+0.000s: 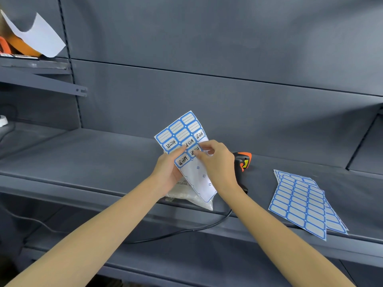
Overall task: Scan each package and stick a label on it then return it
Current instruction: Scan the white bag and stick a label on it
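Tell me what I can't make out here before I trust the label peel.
Head view only:
- Package: mostly hidden behind the label sheet and left hand.
- Label corner: covered by right hand fingers; lift unclear.
- Scanner: base behind right wrist.
- Handwriting: too small.

We cannot read the handwriting on the label sheet [182, 139] — the marks are too small — and our hands [215, 162] cover part of its middle. The clear package [190, 198] lies mostly hidden behind that sheet and our left hand [169, 170]. The scanner [243, 161] shows only its orange head; our right wrist blocks the handle. At the top left, an orange object [6, 47] and a white paper [35, 35] are cut off by the edge.
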